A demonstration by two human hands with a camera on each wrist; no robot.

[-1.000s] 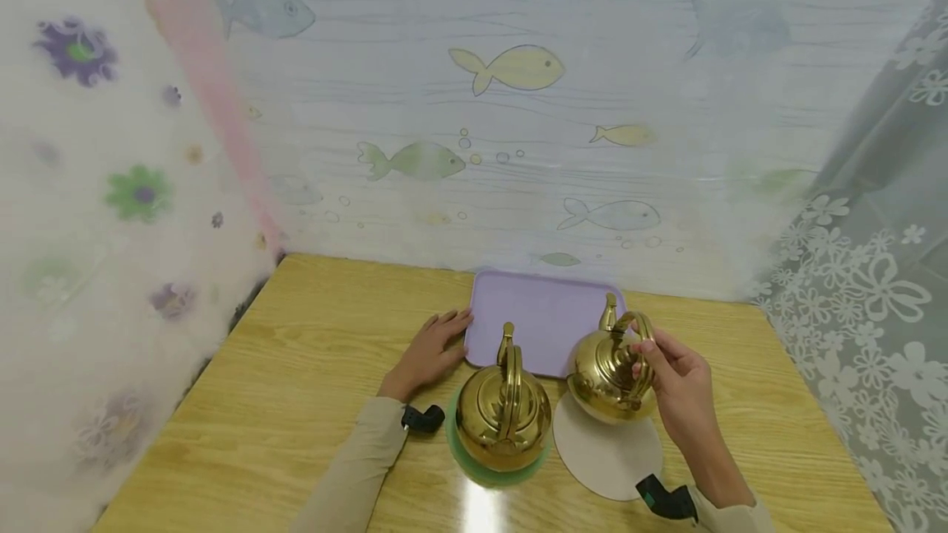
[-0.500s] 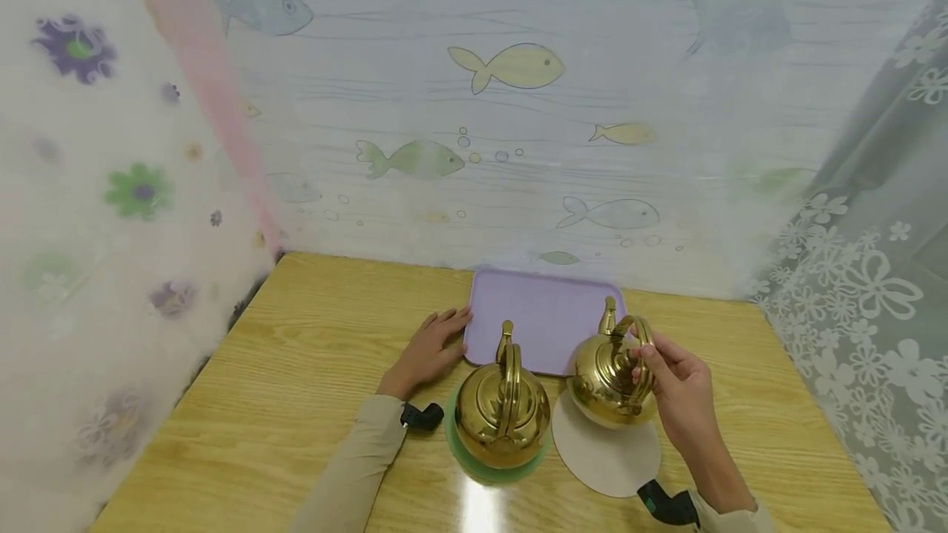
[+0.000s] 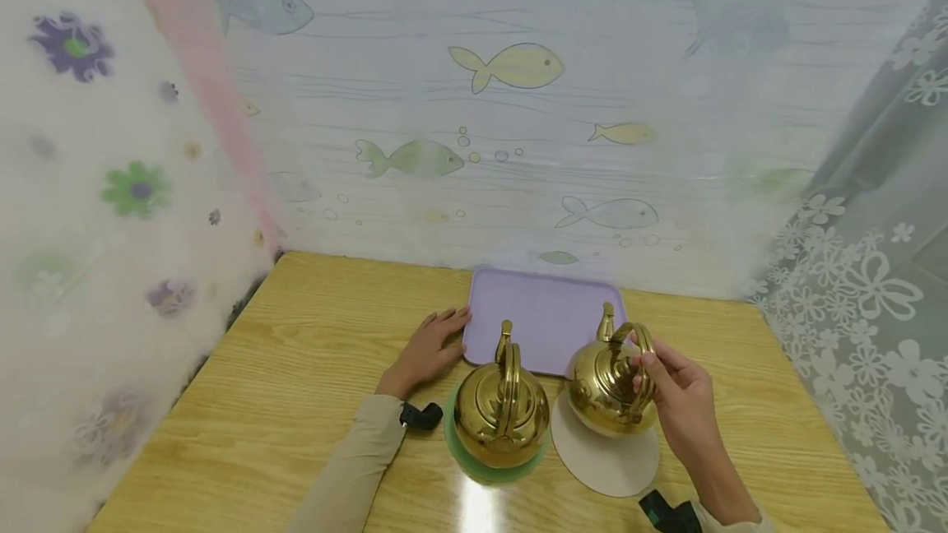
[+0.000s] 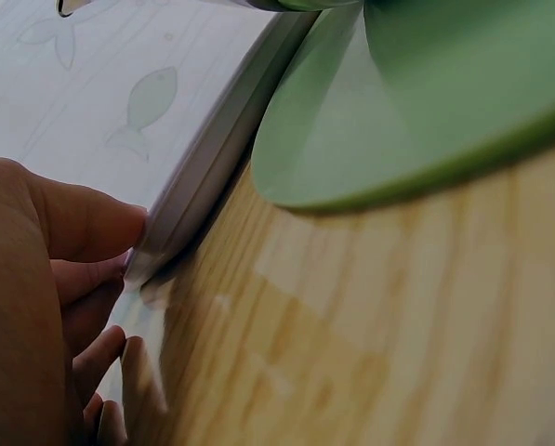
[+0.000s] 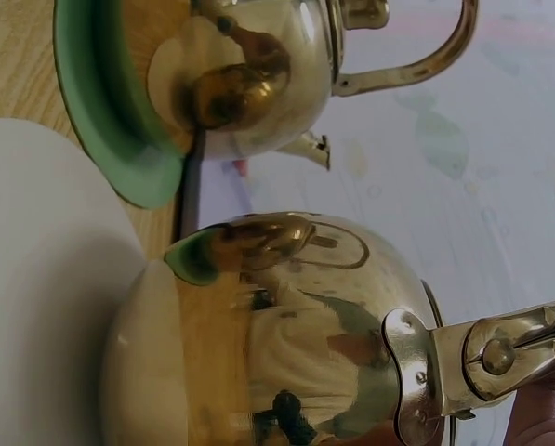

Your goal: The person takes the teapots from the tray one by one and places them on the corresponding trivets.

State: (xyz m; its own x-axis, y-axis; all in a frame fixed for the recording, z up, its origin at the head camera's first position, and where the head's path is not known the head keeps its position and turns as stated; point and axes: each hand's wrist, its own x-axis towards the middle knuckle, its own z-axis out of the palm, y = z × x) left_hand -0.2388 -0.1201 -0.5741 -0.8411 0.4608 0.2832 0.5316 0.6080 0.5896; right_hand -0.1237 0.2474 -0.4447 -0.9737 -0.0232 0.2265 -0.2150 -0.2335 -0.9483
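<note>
My right hand (image 3: 689,401) grips the arched handle of a gold kettle (image 3: 592,397). This kettle hangs low over a round off-white mat (image 3: 611,471), its spout pointing away from me and its base overlapping the mat's far part. A second gold kettle (image 3: 485,438) stands on a round green mat (image 3: 461,461) to its left. Behind both lies a lilac tray (image 3: 536,315). With fingers stretched out, my left hand (image 3: 422,356) touches the tray's left edge. In the left wrist view, the thumb (image 4: 105,223) rests against the tray's rim.
All of it is on a wooden table (image 3: 326,319). A fish-patterned curtain (image 3: 415,212) hangs along the table's far edge. Flowered sheets close in the left and right sides. The two mats lie close beside each other in front of the tray.
My right hand has brought its kettle slightly down and nearer to me over the off-white mat. The left hand, the tray and the other kettle have stayed in place.
</note>
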